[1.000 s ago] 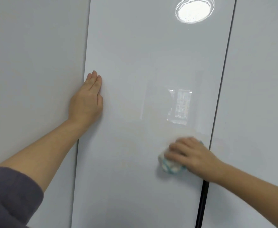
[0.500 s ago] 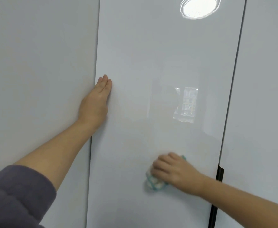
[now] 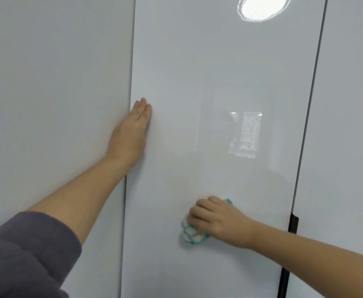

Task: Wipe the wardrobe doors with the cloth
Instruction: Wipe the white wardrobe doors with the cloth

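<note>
The right hand (image 3: 219,220) is clutching the wadded cloth (image 3: 192,233) against the door (image 3: 219,72), low toward its right edge; the left hand (image 3: 131,134) is resting flat, released, at its left edge; the cloth is looking soft, light, best gripped bunched.

The glossy wardrobe door (image 3: 219,61) bears the left hand (image 3: 131,134) flat at its edge and 1 bunched cloth (image 3: 192,234) lower down.

Left hand (image 3: 133,134) lies flat, fingers straight and together pointing toward 12 o'clock, forearm (image 3: 79,190) bare, sleeve (image 3: 25,254) bunched at 8 o'clock. Right hand (image 3: 217,220), reaching in from 4 o'clock, curls its fingers over the cloth (image 3: 194,234).
</note>
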Available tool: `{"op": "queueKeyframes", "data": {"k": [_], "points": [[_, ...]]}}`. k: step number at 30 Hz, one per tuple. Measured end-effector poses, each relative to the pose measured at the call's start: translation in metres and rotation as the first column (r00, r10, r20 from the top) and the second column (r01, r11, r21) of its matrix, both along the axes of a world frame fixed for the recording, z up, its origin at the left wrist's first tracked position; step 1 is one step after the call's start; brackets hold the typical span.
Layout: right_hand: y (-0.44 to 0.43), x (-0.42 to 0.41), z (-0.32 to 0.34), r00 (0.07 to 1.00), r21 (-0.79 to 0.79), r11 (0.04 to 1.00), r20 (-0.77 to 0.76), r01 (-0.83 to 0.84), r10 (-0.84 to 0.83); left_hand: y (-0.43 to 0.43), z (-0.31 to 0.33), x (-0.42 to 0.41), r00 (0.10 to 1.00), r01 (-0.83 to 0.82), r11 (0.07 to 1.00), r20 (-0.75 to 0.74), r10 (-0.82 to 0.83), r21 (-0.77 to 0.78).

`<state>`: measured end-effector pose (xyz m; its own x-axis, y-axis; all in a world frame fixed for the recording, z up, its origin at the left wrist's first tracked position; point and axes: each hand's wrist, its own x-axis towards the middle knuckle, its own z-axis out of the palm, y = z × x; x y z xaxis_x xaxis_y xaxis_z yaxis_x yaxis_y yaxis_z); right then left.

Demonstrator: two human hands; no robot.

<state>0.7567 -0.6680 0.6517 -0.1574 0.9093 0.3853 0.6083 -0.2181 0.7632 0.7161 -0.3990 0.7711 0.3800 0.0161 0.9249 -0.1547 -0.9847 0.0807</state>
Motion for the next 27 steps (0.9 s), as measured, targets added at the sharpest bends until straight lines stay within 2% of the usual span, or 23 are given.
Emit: {"op": "queueKeyframes", "data": {"k": [1,3,5,7,9,12,14,15,17,19,21,23,25,27], "points": [[0.004,0.001,0.016,1.0,0.037,0.999,0.005,-0.017,0.017,0.0,0.0,-0.001,1.0,-0.002,1.0,0.0,0.002,0.003],[0.013,0.005,0.056,0.998,0.208,0.977,0.024,-0.054,0.05,-0.002,0.0,-0.001,1.0,-0.003,1.0,0.005,0.003,0.012],[0.023,0.006,0.089,0.999,0.423,0.905,0.017,-0.052,0.049,-0.001,0.001,-0.001,1.0,-0.009,1.0,0.01,0.009,0.017],[0.035,0.005,0.095,0.999,0.543,0.84,-0.02,-0.026,0.044,0.0,0.002,-0.001,1.0,-0.003,1.0,0.009,0.003,0.024],[0.042,0.004,0.073,0.998,0.518,0.855,-0.028,-0.04,0.064,0.001,0.002,-0.002,1.0,0.002,1.0,0.001,-0.002,0.024],[0.042,0.0,0.019,0.995,0.246,0.967,-0.063,-0.059,0.076,0.001,0.003,-0.005,1.0,0.007,1.0,-0.013,-0.007,0.025],[0.04,-0.003,-0.003,0.998,0.079,0.996,-0.031,-0.047,0.049,-0.001,0.003,-0.007,1.0,0.007,1.0,-0.027,-0.006,0.026],[0.04,-0.002,-0.001,0.999,0.046,0.998,-0.021,-0.043,0.044,-0.001,0.003,-0.007,1.0,0.001,1.0,-0.029,0.0,0.028],[0.044,0.001,0.024,0.999,0.084,0.995,0.0,-0.048,0.048,-0.001,0.002,-0.008,0.999,-0.008,0.999,-0.036,0.009,0.035],[0.053,0.004,0.063,0.997,0.246,0.966,0.03,-0.079,0.074,0.0,0.003,-0.007,0.999,-0.007,0.999,-0.034,0.008,0.047],[0.062,0.004,0.099,0.997,0.443,0.893,0.04,-0.08,0.069,0.0,0.004,-0.006,1.0,0.001,0.999,-0.03,0.001,0.049],[0.069,0.003,0.111,0.998,0.552,0.832,0.009,-0.057,0.062,0.0,0.005,-0.006,0.999,0.0,0.999,-0.038,0.002,0.046],[0.073,0.002,0.094,0.998,0.525,0.849,0.016,-0.061,0.062,0.001,0.005,-0.006,0.999,0.003,0.999,-0.043,-0.001,0.046],[0.071,0.001,0.058,0.997,0.359,0.93,0.013,-0.076,0.076,0.002,0.005,-0.006,0.999,0.004,0.999,-0.04,-0.002,0.045]]}}
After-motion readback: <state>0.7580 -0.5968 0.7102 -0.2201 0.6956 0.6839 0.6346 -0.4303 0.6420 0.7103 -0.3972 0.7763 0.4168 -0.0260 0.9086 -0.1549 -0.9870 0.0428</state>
